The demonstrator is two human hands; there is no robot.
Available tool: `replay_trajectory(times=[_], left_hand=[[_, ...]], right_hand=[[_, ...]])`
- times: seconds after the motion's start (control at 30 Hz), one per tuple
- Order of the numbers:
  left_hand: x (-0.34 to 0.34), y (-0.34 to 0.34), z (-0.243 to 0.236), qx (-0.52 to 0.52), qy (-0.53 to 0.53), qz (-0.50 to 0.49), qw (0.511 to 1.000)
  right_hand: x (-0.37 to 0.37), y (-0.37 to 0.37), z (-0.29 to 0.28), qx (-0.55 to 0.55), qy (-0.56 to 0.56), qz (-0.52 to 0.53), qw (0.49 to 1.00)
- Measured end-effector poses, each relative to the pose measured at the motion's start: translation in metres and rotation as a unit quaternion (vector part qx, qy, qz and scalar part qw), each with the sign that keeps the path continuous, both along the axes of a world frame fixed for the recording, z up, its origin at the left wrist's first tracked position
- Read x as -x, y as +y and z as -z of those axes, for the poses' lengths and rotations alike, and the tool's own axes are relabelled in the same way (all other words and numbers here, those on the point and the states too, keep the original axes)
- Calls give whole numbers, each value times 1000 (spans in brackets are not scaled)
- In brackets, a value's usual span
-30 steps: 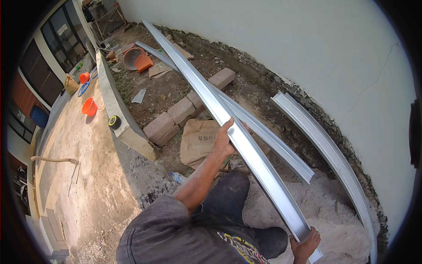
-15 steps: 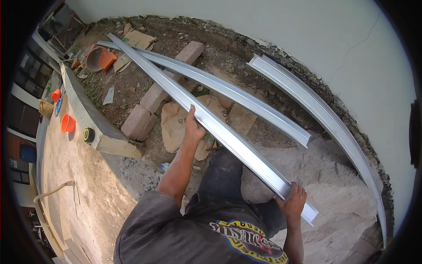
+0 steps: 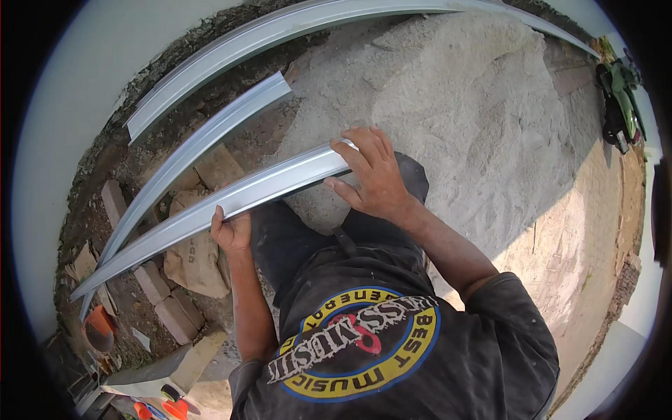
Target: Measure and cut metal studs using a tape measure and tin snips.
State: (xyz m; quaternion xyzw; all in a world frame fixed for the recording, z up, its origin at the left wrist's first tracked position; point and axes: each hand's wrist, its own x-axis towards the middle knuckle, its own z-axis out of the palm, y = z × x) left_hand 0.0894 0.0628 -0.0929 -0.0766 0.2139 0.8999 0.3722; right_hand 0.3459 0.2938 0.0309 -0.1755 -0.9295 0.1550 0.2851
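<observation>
Right fingers (image 3: 352, 155) have shifted to the end of the shiny, channelled metal strip (image 3: 276, 179), spread around it, grip firmness unclear; left fingers (image 3: 217, 222) clasp its middle. Beyond them, a second strip (image 3: 210, 131) crosses its far end; past the right fingers, bumpy grey sand (image 3: 441, 91) spreads openly.

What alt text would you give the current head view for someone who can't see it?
A person's left hand holds a long silver metal profile partway along, above their legs, with the right hand at its right end. More metal profiles lie beyond, near a pale sandy heap.
</observation>
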Motion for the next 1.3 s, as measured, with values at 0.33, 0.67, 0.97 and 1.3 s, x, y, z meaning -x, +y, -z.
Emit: replay_trajectory(times=[0.33, 0.67, 0.97, 1.3], left_hand=[[33, 8, -18, 76, 46, 2, 996], [14, 8, -31, 81, 13, -12, 997], [-3, 2, -43, -29, 13, -24, 999], [13, -21, -42, -46, 70, -5, 997]], right_hand=[[-334, -15, 256, 381, -319, 477, 725], [-334, -135, 326, 495, -384, 529, 572], [-422, -58, 313, 127, -171, 479, 851], [-288, 76, 72, 612, -192, 213, 737]])
